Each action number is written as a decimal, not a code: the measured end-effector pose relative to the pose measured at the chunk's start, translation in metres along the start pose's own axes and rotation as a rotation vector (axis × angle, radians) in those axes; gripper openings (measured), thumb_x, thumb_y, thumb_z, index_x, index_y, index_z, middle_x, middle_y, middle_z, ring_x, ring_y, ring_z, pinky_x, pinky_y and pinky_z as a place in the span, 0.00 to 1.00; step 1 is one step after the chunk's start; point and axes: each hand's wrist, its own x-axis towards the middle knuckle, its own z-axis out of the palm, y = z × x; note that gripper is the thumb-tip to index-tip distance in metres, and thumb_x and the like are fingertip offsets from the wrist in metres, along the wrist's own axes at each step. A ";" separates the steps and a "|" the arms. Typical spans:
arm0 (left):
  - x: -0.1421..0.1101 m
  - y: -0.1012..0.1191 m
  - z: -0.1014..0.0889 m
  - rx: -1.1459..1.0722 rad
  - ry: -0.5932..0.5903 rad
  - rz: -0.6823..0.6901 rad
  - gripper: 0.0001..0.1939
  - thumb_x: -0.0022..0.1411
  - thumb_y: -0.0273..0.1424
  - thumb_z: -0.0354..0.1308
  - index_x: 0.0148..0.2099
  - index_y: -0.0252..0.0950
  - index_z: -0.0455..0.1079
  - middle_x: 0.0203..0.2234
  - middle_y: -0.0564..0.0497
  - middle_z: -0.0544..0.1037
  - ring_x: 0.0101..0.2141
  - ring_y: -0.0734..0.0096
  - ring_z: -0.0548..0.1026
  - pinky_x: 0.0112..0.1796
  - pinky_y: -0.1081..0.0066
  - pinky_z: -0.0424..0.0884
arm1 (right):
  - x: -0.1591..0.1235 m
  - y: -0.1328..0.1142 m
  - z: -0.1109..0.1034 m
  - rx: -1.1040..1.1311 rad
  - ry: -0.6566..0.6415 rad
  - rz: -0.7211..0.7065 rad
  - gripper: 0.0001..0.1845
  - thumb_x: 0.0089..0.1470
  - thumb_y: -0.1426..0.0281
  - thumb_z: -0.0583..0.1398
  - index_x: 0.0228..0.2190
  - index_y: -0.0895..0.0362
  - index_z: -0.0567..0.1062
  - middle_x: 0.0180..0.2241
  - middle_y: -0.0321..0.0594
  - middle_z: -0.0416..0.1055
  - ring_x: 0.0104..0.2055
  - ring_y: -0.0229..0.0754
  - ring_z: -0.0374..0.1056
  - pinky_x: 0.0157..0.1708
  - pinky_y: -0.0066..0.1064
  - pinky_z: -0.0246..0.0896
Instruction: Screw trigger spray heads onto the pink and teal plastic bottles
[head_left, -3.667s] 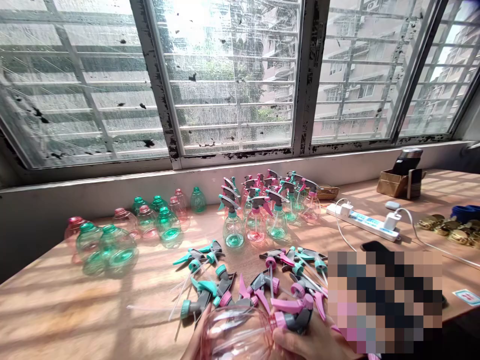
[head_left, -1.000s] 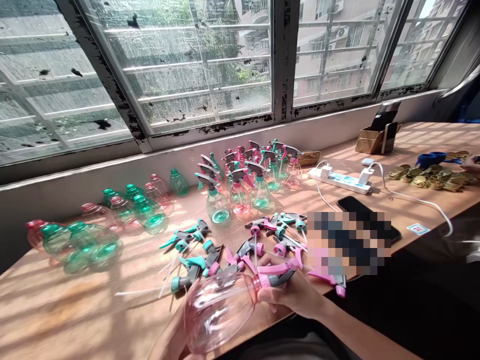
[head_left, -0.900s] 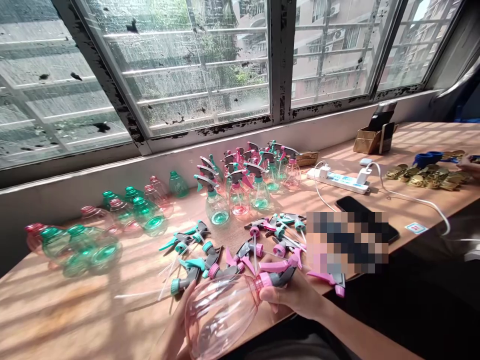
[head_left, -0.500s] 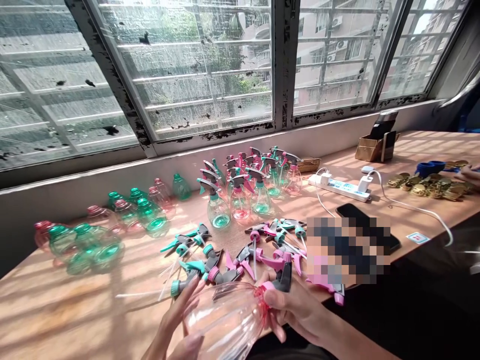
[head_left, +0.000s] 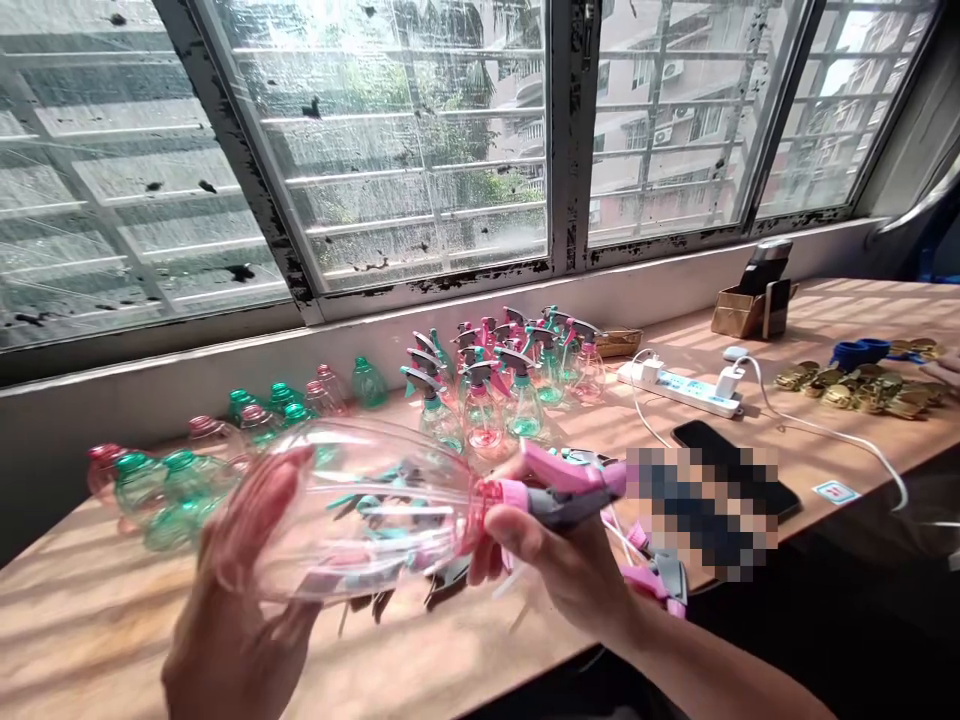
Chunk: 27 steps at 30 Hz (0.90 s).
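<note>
A clear pink spray bottle [head_left: 375,500] is held on its side above the table. My left hand [head_left: 247,570] is curved around its base end, thumb and fingers on opposite sides, slightly blurred. At the neck, my right hand [head_left: 547,550] grips the pink collar with thumb and fingers. The trigger spray head [head_left: 570,485], grey with a pink lever, sits at the bottle's mouth and points right. Through the clear plastic, loose spray heads show on the table. Some pink and grey trigger heads [head_left: 652,575] lie beyond my right wrist.
Capless green and pink bottles [head_left: 180,485] stand at the left. Behind, several bottles with spray heads [head_left: 517,390] stand grouped by the window wall. A power strip [head_left: 679,388], a black phone [head_left: 735,465] and gold-coloured pieces [head_left: 862,390] lie to the right. Another person's hand [head_left: 941,370] shows at the right edge.
Both hands have lifted the pink bottle up from near the table's front edge. It has turned more level, its spray head swinging from upward to rightward. My left hand has shifted to its base.
</note>
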 end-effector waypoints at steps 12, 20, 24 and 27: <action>0.020 0.021 0.002 -0.222 0.276 -0.110 0.26 0.62 0.51 0.73 0.50 0.36 0.76 0.58 0.43 0.82 0.66 0.46 0.74 0.71 0.46 0.63 | 0.016 -0.003 0.012 -0.312 -0.051 -0.309 0.26 0.48 0.60 0.80 0.44 0.54 0.80 0.33 0.37 0.84 0.28 0.41 0.77 0.27 0.30 0.69; 0.022 -0.006 -0.009 0.249 0.096 0.224 0.42 0.54 0.17 0.78 0.68 0.37 0.69 0.68 0.46 0.74 0.71 0.47 0.67 0.73 0.42 0.59 | 0.043 0.009 0.020 0.216 -0.054 0.221 0.26 0.61 0.48 0.70 0.28 0.58 0.76 0.22 0.37 0.79 0.18 0.34 0.70 0.17 0.21 0.60; 0.028 -0.006 -0.007 -0.046 0.148 0.051 0.18 0.67 0.34 0.70 0.57 0.36 0.76 0.58 0.52 0.82 0.68 0.49 0.72 0.73 0.46 0.60 | 0.040 0.011 0.013 -0.116 -0.110 -0.081 0.22 0.55 0.53 0.75 0.38 0.56 0.77 0.29 0.36 0.80 0.28 0.40 0.76 0.25 0.27 0.69; 0.031 0.005 -0.002 -0.106 0.340 -0.053 0.07 0.76 0.34 0.60 0.48 0.39 0.78 0.47 0.58 0.86 0.61 0.57 0.78 0.70 0.49 0.63 | 0.034 0.009 0.013 -0.373 -0.120 -0.261 0.24 0.52 0.55 0.78 0.41 0.57 0.80 0.30 0.36 0.80 0.29 0.40 0.75 0.31 0.31 0.70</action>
